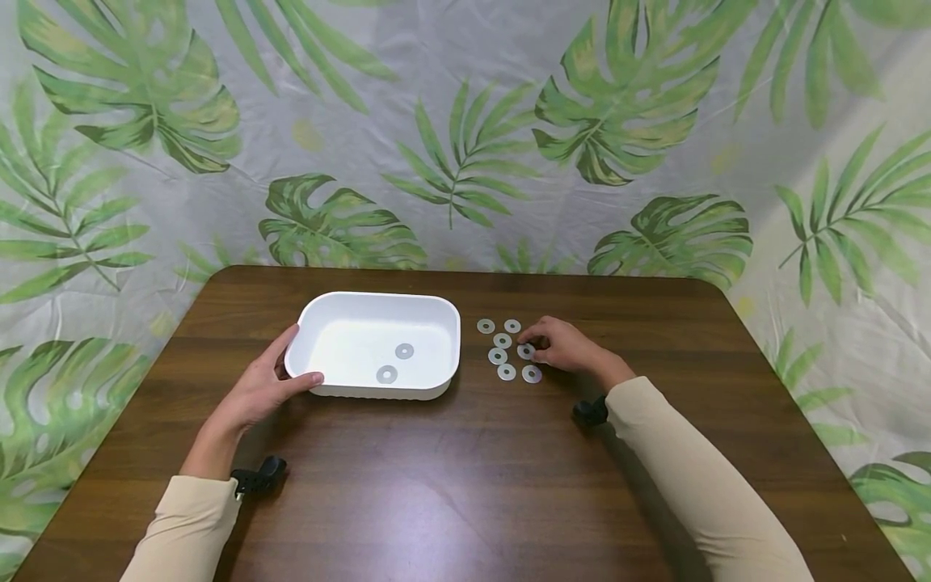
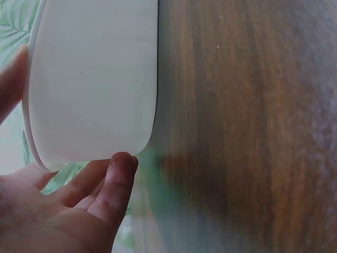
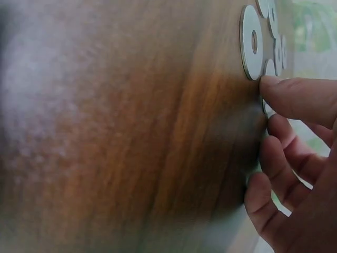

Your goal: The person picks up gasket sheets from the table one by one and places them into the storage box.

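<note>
A white plastic tub (image 1: 374, 393) with rounded corners stands on the table, and two flat metal washers (image 1: 386, 374) lie inside it. My left hand (image 1: 256, 388) grips the tub's left end, thumb at the near rim and fingers along the outer wall. In the left wrist view one fingertip (image 2: 122, 164) touches the tub's lower corner. To the right of the tub, my right hand (image 1: 569, 346) has its thumb and forefinger at opposite edges of a washer (image 1: 520, 351), pinching it at the tabletop. The right wrist view shows the thumb (image 3: 295, 97) partly hiding that washer.
Several more washers (image 1: 506, 372) lie loosely grouped between the tub and my right hand. The dark wooden table (image 1: 436, 469) has rounded far corners. Behind it hangs a pale cloth (image 1: 465, 121) printed with green leaves. A black wrist strap (image 1: 254, 478) is on my left wrist.
</note>
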Demonstrator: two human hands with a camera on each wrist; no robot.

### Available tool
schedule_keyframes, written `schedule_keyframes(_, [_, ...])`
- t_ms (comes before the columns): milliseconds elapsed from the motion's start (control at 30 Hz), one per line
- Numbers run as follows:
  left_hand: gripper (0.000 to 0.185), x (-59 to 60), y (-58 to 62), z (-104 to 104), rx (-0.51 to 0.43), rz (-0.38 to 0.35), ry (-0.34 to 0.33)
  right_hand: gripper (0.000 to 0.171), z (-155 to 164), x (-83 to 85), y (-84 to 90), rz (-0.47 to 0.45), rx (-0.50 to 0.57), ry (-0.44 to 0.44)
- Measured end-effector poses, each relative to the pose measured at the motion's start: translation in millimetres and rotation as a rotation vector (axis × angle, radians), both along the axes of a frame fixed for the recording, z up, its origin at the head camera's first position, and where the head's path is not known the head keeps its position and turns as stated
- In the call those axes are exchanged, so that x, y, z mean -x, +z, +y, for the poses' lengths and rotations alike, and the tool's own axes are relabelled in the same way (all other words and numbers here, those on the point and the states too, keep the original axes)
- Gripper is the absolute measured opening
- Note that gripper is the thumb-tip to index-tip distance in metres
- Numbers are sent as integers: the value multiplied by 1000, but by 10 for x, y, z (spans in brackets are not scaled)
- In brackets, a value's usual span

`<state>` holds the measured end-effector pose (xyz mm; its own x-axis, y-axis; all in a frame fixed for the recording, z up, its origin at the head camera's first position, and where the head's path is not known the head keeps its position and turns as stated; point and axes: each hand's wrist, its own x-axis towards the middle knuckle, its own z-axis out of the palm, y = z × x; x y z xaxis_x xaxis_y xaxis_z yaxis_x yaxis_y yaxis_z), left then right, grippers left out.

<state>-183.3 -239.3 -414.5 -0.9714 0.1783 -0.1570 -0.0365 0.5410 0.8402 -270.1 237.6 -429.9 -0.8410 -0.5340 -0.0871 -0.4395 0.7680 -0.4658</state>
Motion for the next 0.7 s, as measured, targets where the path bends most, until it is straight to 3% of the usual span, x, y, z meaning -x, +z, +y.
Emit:
schedule_keyframes(333, [103, 0, -10, 1, -7, -4, -1, 25, -22, 30, -29, 14, -42, -9])
schedule_keyframes(700, [104, 12, 3, 8, -7, -13, 4, 24, -25, 38, -61, 46, -2, -63])
